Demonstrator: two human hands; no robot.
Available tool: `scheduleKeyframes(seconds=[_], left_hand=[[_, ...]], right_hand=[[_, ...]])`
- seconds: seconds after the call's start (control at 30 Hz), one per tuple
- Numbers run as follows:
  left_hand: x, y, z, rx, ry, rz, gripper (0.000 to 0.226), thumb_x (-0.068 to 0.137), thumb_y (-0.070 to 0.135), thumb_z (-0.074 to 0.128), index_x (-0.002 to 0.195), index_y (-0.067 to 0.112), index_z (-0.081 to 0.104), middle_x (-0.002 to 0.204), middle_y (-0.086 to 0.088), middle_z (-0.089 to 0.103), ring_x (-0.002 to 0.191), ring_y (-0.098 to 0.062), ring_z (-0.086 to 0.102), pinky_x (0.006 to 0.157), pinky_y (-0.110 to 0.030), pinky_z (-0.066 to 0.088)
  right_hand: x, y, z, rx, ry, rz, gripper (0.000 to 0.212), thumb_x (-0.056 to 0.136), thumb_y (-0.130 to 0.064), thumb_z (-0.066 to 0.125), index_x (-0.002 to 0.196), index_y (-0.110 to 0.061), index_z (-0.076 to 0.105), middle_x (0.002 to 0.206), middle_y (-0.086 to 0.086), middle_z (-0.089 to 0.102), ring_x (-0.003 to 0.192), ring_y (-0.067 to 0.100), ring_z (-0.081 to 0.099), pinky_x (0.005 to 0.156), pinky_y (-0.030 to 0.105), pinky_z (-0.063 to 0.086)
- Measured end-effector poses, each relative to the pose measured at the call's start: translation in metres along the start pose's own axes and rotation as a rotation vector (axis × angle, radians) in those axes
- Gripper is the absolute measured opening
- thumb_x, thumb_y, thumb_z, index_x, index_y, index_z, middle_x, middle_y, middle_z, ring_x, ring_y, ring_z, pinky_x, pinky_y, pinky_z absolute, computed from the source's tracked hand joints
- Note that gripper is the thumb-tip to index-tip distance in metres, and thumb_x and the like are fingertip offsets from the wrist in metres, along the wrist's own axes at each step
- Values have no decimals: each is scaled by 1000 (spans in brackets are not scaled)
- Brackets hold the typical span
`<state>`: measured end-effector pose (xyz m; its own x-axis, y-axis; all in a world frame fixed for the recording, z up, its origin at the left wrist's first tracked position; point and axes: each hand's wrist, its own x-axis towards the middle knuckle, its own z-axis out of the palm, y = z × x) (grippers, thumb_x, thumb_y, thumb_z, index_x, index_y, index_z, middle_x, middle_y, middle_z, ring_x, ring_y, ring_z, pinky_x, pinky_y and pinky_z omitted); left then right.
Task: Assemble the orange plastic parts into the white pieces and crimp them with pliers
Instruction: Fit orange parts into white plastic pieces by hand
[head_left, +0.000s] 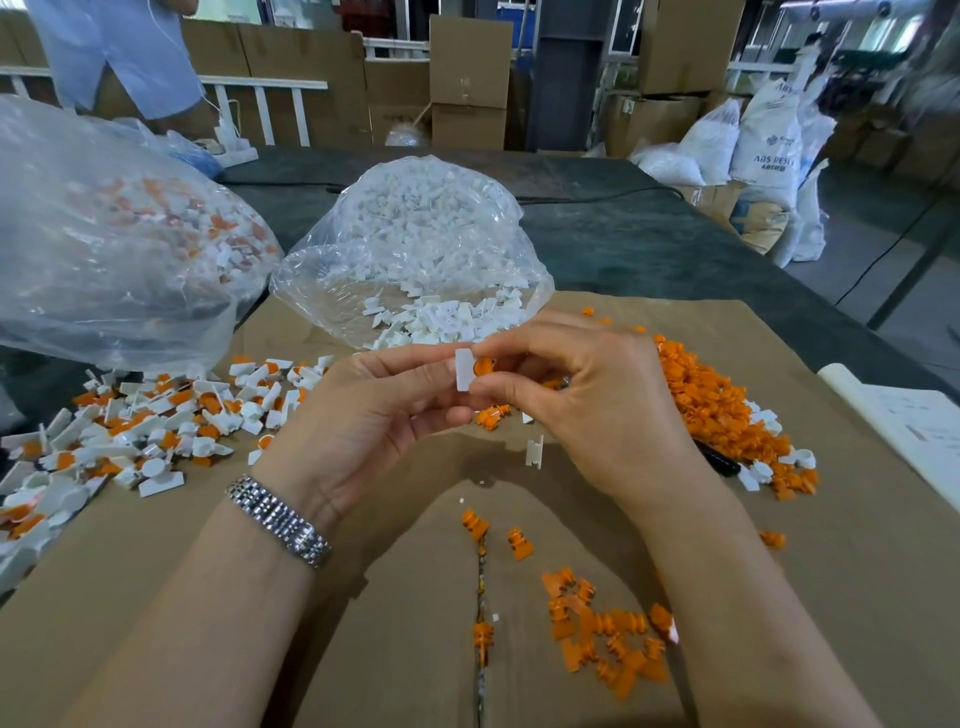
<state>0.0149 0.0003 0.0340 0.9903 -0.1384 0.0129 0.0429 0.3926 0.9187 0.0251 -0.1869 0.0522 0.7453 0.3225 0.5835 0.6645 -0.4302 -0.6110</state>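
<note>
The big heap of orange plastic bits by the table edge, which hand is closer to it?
Right. The right hand is just beside the big heap of orange plastic bits; the left hand is farther away, across the small white plastic piece both pinch.

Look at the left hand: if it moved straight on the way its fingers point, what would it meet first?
Probably the right hand: the left hand points right, holding a white piece against the orange part between them.

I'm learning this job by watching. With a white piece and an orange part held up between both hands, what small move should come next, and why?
Probably press the orange part fully into the white piece. The left hand pinches the white piece, the right hand holds the orange part against it, and most of the orange still shows beside it. No pliers are in either hand, so crimping comes later.
</note>
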Motion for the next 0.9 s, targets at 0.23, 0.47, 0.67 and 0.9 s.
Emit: scheduleKeyframes(seconds=[0.23, 0.47, 0.67, 0.9], left_hand=[[0, 1, 4, -34, 51, -23, 22, 77, 10, 71, 93, -4, 70, 91, -23, 68, 75, -29, 75, 64, -26, 61], [-2, 0, 7, 75, 65, 2, 20, 72, 5, 75, 86, -4, 64, 76, -19, 72, 70, -24, 74, 65, -26, 61], [-2, 2, 5, 51, 109, 7, 12, 74, 5, 75, 82, -1, 68, 83, -19, 75, 73, -25, 75, 62, -24, 60], [-2, 4, 1, -2, 129, 1, 9, 78, 6, 75, 84, 2, 70, 103, -25, 75, 93, -32, 76, 67, -24, 62]], right_hand=[[-1, 3, 1, -14, 24, 25, 20, 81, -16, 84, 100, -13, 80, 87, -1, 71, 77, 9, 69, 72, 26, 57], [0, 4, 3, -104, -11, 16, 24, 80, -18, 84, 103, -13, 80, 87, -1, 70, 75, 10, 66, 73, 32, 57], [0, 3, -2, 34, -37, 154, 36, 78, -35, 84, 110, -21, 76, 89, -9, 70, 81, 8, 68, 76, 23, 57], [-4, 36, -24, -686, -281, 754, 68, 82, -59, 74, 132, -18, 53, 128, 7, 56, 116, 26, 54, 96, 47, 49]])
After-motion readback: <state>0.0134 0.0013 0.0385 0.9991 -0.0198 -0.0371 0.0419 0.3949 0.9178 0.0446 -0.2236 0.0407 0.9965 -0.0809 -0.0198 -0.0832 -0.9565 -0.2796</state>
